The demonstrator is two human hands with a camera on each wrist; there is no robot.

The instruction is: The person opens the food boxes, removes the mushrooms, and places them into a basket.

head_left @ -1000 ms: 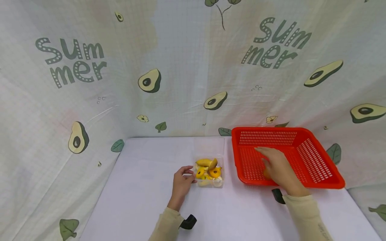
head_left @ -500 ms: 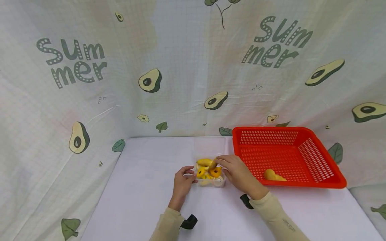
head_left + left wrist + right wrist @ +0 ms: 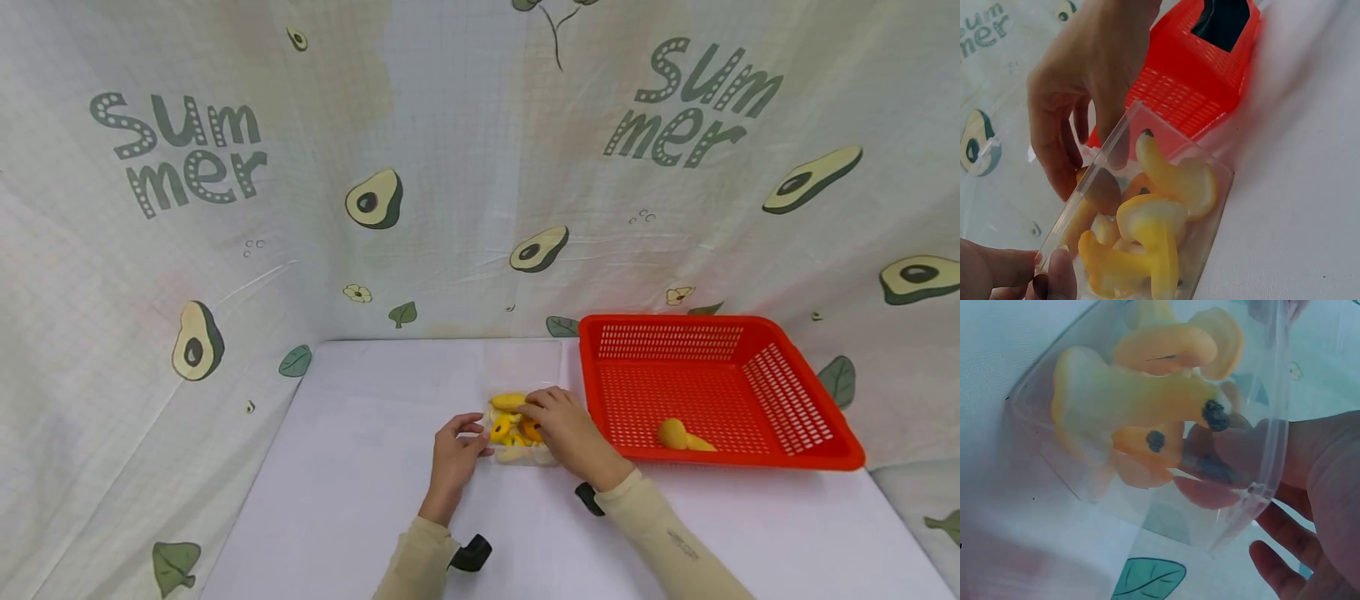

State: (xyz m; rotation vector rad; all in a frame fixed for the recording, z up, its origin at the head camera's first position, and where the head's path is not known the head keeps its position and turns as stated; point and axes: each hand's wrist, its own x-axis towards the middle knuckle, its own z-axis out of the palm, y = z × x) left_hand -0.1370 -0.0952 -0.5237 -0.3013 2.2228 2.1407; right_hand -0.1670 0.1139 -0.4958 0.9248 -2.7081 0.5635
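Note:
A clear plastic box (image 3: pixel 532 457) holds several yellow mushrooms (image 3: pixel 1160 231) with dark stem ends. At its left side my left hand (image 3: pixel 453 462) pinches the rim between thumb and fingers, as the left wrist view shows. My right hand (image 3: pixel 573 433) reaches over the right side into the box. In the left wrist view its thumb and fingers lie on either side of a brownish mushroom (image 3: pixel 1104 190) and grip its cap. From the head view that mushroom is hidden behind the hand. The right wrist view sees the yellow mushrooms through the box wall.
A red slotted basket (image 3: pixel 836 421) stands to the right, with a tan mushroom (image 3: pixel 672 434) lying near its front wall. The box's clear lid (image 3: pixel 522 362) lies folded back behind it. A printed cloth (image 3: pixel 450 167) hangs behind the white table (image 3: pixel 360 433).
My right hand has left the basket, where a mushroom now lies, and moved left to the box and onto the brownish mushroom. The left hand has stayed at the box.

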